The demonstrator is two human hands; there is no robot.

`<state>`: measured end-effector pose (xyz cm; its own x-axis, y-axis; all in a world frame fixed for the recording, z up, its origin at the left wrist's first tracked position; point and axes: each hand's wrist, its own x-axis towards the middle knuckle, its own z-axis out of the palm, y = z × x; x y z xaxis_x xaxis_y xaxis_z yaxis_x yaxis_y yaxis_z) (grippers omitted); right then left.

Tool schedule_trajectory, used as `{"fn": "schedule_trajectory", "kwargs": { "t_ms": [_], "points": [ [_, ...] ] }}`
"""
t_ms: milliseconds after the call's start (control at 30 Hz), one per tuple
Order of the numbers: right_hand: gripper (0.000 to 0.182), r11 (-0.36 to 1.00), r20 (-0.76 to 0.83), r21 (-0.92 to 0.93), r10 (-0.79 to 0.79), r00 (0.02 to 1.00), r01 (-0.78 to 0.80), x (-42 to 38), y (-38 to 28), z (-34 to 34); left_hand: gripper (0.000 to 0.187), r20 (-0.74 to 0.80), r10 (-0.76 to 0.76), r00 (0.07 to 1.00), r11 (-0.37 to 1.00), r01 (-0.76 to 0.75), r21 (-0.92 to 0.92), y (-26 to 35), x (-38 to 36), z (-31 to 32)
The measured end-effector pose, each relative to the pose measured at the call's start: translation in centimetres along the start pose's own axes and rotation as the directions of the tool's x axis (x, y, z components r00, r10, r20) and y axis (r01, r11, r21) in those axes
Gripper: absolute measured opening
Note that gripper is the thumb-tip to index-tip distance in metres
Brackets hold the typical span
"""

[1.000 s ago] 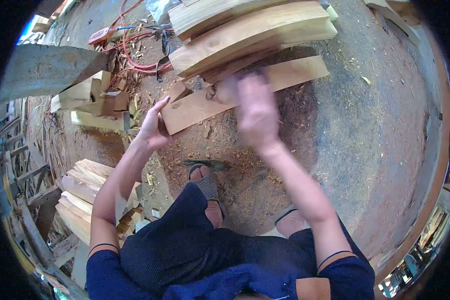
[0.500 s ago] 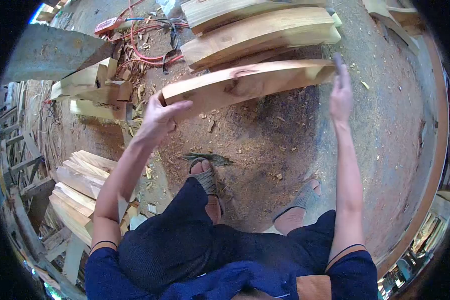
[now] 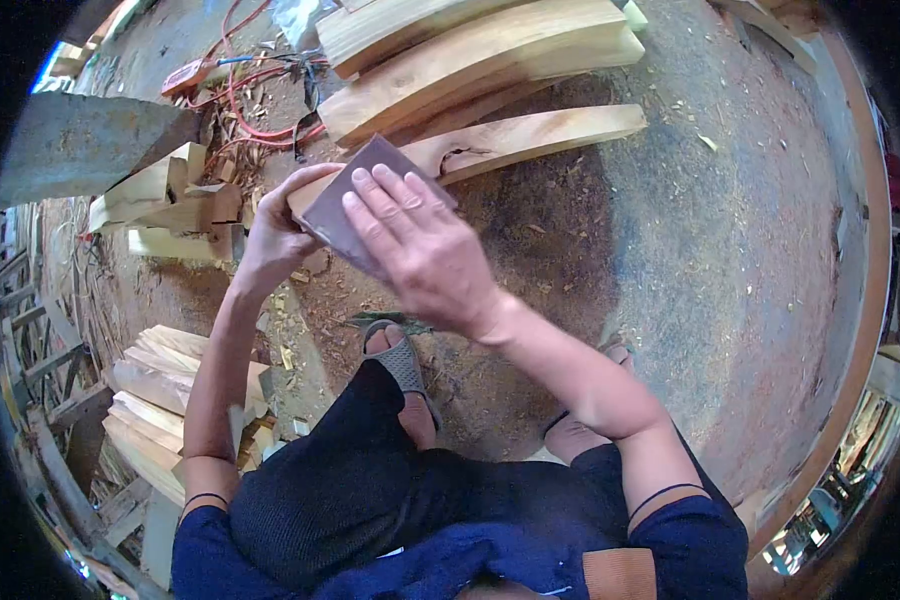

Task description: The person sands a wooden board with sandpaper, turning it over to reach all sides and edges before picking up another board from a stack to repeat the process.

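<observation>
A curved wooden piece [image 3: 540, 138] with a dark knot stretches across the upper middle, its near end at the left. My left hand [image 3: 282, 225] is wrapped round that left end, thumb and fingers on its sides. Flat on the wood near the same end lies a brownish-grey sheet [image 3: 342, 225], which looks like sandpaper. My right hand [image 3: 420, 245] presses on the sheet with its fingers stretched forward over it. Part of the wood's left end is hidden under the sheet and hand.
Behind the piece lie thick curved timbers [image 3: 480, 60]. A red cable [image 3: 238, 110] runs at the upper left, near cut blocks [image 3: 160, 195]. Stacked wood pieces [image 3: 155, 400] stand at the lower left. Shavings cover the floor [image 3: 560, 260] around my sandalled feet.
My right hand has moved left with the sheet, from the wood's far right end to its left end. The wood has shifted slightly left in view; my left hand still holds it.
</observation>
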<state>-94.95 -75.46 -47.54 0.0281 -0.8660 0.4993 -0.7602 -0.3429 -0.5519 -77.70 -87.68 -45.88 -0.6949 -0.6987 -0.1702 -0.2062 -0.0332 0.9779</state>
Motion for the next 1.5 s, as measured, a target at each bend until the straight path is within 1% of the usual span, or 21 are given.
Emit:
{"fn": "schedule_trajectory", "kwargs": {
  "t_ms": [100,200,233,333,367,400,533,600,667,700,800,867,900,933,967,1000,1100,1167,1200,1267,1500],
  "points": [
    [0.044,0.966,-0.053,-0.260,-0.003,0.999,-0.011,-1.4,8.2,-2.3,0.059,-0.022,-0.010,1.000,0.995,0.012,0.103,0.5,-0.1,0.2],
    [0.041,0.892,-0.096,-0.130,0.423,0.901,-0.433,-3.9,17.5,-7.7,0.057,-0.001,-0.026,1.000,0.988,0.025,0.155,0.7,-0.2,-0.2],
    [0.042,0.758,-0.163,-0.275,0.570,0.805,-0.592,-5.6,19.7,-8.7,0.056,0.048,-0.060,0.997,0.991,0.054,0.119,0.6,-0.5,-0.4],
    [0.046,0.678,-0.202,-0.231,0.668,0.716,-0.698,-8.0,24.5,-9.8,0.051,0.125,-0.257,0.958,0.965,0.248,0.082,0.1,-1.2,-1.4],
    [0.047,0.686,-0.206,-0.288,0.637,0.743,-0.668,-8.2,24.6,-9.7,0.046,0.082,-0.397,0.914,0.862,0.402,-0.308,-0.7,-1.4,-1.0],
    [0.048,0.690,-0.206,-0.345,0.606,0.769,-0.636,-8.5,24.6,-9.4,0.042,0.097,-0.531,0.842,0.605,0.456,-0.652,-1.4,-1.7,-0.5],
    [0.045,0.658,-0.269,-0.503,0.497,0.825,-0.561,-8.7,25.3,-8.1,0.034,0.006,-0.592,0.806,0.547,0.408,-0.731,-4.4,-2.3,1.0],
    [0.041,0.645,-0.199,-0.138,0.725,0.659,-0.752,-7.6,24.0,-9.9,0.042,-0.013,-0.491,0.871,0.602,0.328,-0.728,-4.1,-2.3,0.9],
    [0.041,0.696,-0.250,-0.071,0.681,0.688,-0.714,-6.9,22.6,-11.7,0.060,-0.208,-0.130,0.969,0.975,0.087,-0.204,-0.4,-1.9,1.2],
    [0.041,0.745,-0.314,-0.003,0.633,0.708,-0.667,-6.7,22.2,-12.3,0.070,-0.234,0.082,0.969,0.995,-0.066,0.079,1.1,-1.6,1.0],
    [0.043,0.687,-0.181,0.041,0.719,0.671,-0.726,-6.6,21.5,-12.6,0.091,-0.090,0.270,0.959,0.884,-0.210,0.417,4.2,-0.8,0.7],
    [0.043,0.769,-0.130,0.166,0.637,0.760,-0.617,-7.8,22.8,-10.0,0.094,-0.140,0.254,0.957,0.956,-0.227,0.183,3.3,-0.8,0.7],
    [0.043,0.751,-0.126,-0.016,0.654,0.746,-0.660,-8.5,22.6,-8.3,0.088,-0.159,0.106,0.982,0.994,-0.108,-0.007,2.8,-1.4,0.8],
    [0.043,0.704,-0.122,-0.197,0.673,0.730,-0.682,-8.8,22.3,-7.2,0.088,-0.154,0.105,0.983,0.994,-0.107,-0.002,1.8,-1.7,0.7],
    [0.043,0.701,-0.118,-0.194,0.678,0.725,-0.687,-9.0,22.1,-6.8,0.080,-0.242,-0.159,0.957,0.943,0.075,-0.323,0.6,-2.2,0.4],
    [0.043,0.745,-0.144,-0.232,0.610,0.779,-0.626,-9.1,21.8,-6.3,0.072,-0.244,-0.428,0.870,0.757,0.198,-0.622,-0.6,-2.7,0.1],
    [0.042,0.786,-0.140,-0.238,0.554,0.821,-0.571,-8.8,22.4,-6.4,0.055,-0.177,-0.602,0.779,0.721,0.434,-0.541,-3.2,-3.3,-1.1],
    [0.042,0.736,-0.195,-0.150,0.632,0.750,-0.660,-7.7,21.9,-6.7,0.052,-0.075,-0.597,0.799,0.619,0.399,-0.676,-1.0,-3.2,0.6],
    [0.042,0.766,-0.220,-0.198,0.574,0.789,-0.612,-7.1,20.9,-5.7,0.051,0.030,-0.558,0.829,0.503,0.367,-0.783,-0.1,-2.8,1.1],
    [0.042,0.811,-0.203,-0.389,0.387,0.899,-0.437,-6.3,18.1,-2.7,0.054,0.010,-0.585,0.811,0.475,0.352,-0.807,-0.6,-2.0,1.1],
    [0.049,0.999,0.099,-0.035,0.000,0.995,0.004,-3.6,0.0,3.7,0.062,0.047,-0.613,0.788,0.347,0.322,-0.881,-2.9,-2.1,0.9]
  ]
}}
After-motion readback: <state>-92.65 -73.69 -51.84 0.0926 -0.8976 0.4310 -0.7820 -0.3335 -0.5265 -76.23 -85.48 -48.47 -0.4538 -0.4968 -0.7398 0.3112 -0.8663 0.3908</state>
